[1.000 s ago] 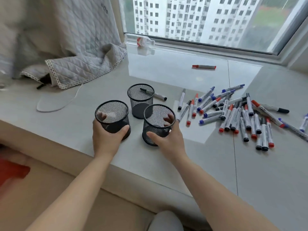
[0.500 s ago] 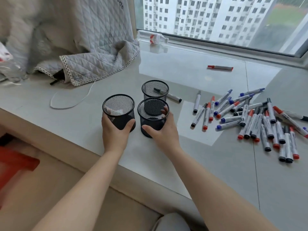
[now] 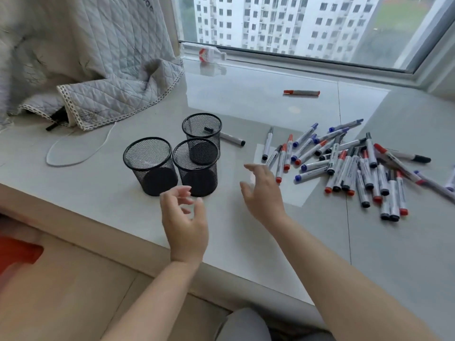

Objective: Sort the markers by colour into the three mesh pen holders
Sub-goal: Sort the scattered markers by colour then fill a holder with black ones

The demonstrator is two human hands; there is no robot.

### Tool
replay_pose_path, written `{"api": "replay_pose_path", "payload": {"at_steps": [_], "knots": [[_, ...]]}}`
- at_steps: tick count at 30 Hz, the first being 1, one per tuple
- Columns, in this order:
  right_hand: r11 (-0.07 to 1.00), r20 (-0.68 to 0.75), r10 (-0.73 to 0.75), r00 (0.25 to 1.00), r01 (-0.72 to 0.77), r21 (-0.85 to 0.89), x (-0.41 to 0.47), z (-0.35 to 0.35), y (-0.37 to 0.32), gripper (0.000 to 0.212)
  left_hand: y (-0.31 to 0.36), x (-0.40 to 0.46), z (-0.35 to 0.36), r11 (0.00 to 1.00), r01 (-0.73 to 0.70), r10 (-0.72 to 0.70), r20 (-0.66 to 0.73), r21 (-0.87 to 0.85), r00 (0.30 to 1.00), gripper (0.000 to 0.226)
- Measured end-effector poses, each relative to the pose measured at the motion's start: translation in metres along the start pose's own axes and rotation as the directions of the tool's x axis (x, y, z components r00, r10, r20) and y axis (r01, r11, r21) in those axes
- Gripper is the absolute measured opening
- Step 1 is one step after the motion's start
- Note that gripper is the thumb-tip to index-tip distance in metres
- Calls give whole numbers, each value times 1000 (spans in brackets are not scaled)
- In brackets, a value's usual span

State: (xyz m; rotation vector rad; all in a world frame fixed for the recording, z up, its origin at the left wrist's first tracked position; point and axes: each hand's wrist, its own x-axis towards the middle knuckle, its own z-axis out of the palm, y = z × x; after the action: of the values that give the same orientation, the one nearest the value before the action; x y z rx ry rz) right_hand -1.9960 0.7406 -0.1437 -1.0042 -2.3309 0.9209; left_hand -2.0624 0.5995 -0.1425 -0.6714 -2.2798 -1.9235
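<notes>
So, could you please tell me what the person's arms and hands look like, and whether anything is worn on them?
Both forearms are bare to the frame edge: no sleeves, gloves, watch or bracelets. No rings show on the left hand or the right hand.

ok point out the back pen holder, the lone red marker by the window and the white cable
back pen holder [image 3: 197, 124], head view, on its mesh wall below the rim
lone red marker [image 3: 301, 92], head view, middle of its barrel
white cable [image 3: 71, 162], head view, bottom of its loop

Glossy pale grey stone window ledge [image 3: 246, 99], big window [image 3: 307, 25] onto white high-rise blocks, quilted grey blanket [image 3: 98, 70] bunched at left, daylight glare.
</notes>
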Motion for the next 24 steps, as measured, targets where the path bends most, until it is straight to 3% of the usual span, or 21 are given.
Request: {"api": "replay_pose_path", "payload": {"at_steps": [3, 7, 12, 18, 24], "knots": [[999, -40, 30, 999, -31, -31, 2, -23, 22, 32, 12, -3, 33, 998, -59, 56, 236, 5, 970, 25], [995, -24, 10, 1000, -13, -99, 11, -41, 41, 31, 14, 15, 86, 993, 9, -55, 392, 118, 918, 26], [978, 17, -13, 1000, 16, -210, 34, -49, 50, 26, 6, 60, 143, 922, 169, -295, 350, 348, 889, 46], [917, -2, 46, 999, -43, -397, 64, -49, 53, 29, -1, 97, 196, 825, 138, -352, 307, 549, 884, 62], [806, 23, 162, 987, -119, -581, 91, -37, 44, 50, -6, 124, 223, 733, 102, -401, 307, 672, 863, 90]]}}
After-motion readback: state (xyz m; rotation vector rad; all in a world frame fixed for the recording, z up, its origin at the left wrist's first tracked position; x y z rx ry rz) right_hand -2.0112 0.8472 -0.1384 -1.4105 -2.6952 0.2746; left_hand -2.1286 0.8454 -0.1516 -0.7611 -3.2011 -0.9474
